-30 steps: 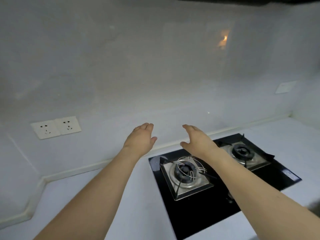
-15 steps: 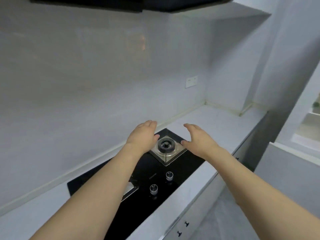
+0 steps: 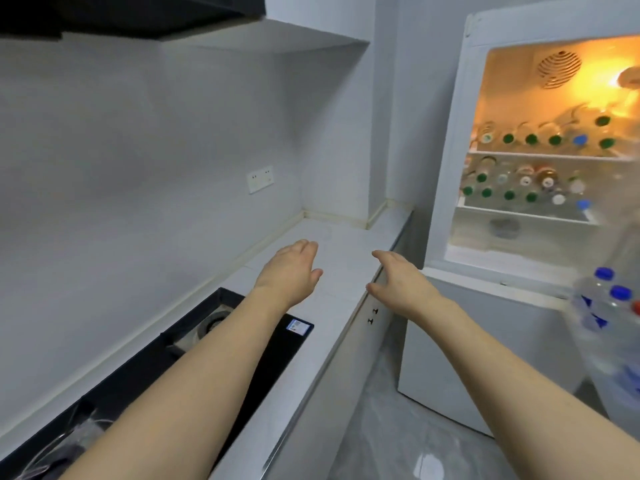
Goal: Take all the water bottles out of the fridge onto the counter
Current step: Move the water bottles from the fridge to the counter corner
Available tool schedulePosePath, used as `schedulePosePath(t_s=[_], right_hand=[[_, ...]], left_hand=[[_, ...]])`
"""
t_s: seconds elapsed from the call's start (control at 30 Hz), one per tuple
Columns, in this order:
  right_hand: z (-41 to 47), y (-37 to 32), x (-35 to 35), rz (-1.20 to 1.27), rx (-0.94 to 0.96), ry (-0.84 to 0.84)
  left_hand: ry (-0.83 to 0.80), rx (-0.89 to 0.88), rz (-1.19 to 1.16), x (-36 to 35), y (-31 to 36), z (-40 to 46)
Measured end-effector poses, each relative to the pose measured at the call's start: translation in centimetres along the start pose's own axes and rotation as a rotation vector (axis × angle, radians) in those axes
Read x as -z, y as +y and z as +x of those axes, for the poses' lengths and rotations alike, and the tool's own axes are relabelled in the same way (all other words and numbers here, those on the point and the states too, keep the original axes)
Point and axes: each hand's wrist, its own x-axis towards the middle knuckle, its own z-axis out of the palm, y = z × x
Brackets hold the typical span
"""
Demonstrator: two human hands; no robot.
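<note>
At the far left the black gas hob (image 3: 242, 362) is lying set into the white table (image 3: 339, 271), with a dark range hood (image 3: 131, 12) hanging above it and a wall socket (image 3: 260, 179) showing on the pale wall behind. Over the table the left hand (image 3: 289, 271) is reaching forward, palm down, its fingers (image 3: 304, 245) lying straight and together and holding nothing. Just to its right the right hand (image 3: 403, 284) is stretching out past the table's front edge, its fingers (image 3: 384, 256) loosely extended and also holding nothing. Below that edge 2 small dark cabinet knobs (image 3: 372, 315) are showing. Further right the fridge (image 3: 446, 188) is standing open and glowing orange inside. The water bottles (image 3: 531, 138) are lying on their sides on 2 shelves, their green, blue and white caps facing out; more are lying on the lower shelf (image 3: 519, 214). At the far right edge, blurred, blue-capped bottles (image 3: 604, 306) are sitting in the fridge door. Both hands are well apart from every bottle.
</note>
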Motion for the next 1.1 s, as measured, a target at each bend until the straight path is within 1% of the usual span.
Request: schedulePosePath(t_s=[0.1, 0.27, 0.53, 0.7, 0.8, 0.9, 0.97, 1.1], right_hand=[[1.3, 2.8, 1.1, 0.005, -0.052, 0.02], [4.3, 6.4, 2.1, -0.01, -0.1, 0.05], [12.4, 11.1, 3.6, -0.013, -0.172, 0.091], [18.7, 14.1, 5.5, -0.016, -0.241, 0.14], [21.5, 15.7, 6.8, -0.029, -0.277, 0.183], [23.1, 17.5, 8.2, -0.018, -0.328, 0.267], [23.7, 18.9, 9.5, -0.013, -0.365, 0.321], [24.3, 22.4, 13.2, -0.02, -0.446, 0.412]], left_hand=[[-0.009, -0.067, -0.004, -1.2, 2.2, 3.6], [-0.01, -0.123, -0.025, -2.9, 4.2, 8.9], [-0.006, -0.189, -0.037, -5.3, 5.1, 19.9], [0.028, -0.243, -0.051, -5.5, 5.5, 28.0], [0.067, -0.241, -0.058, -5.4, 6.3, 31.9], [0.116, -0.269, -0.056, -5.3, 7.9, 34.8], [0.143, -0.327, -0.068, -5.1, 9.7, 36.5], [0.194, -0.505, -0.112, -4.6, 14.6, 39.7]])
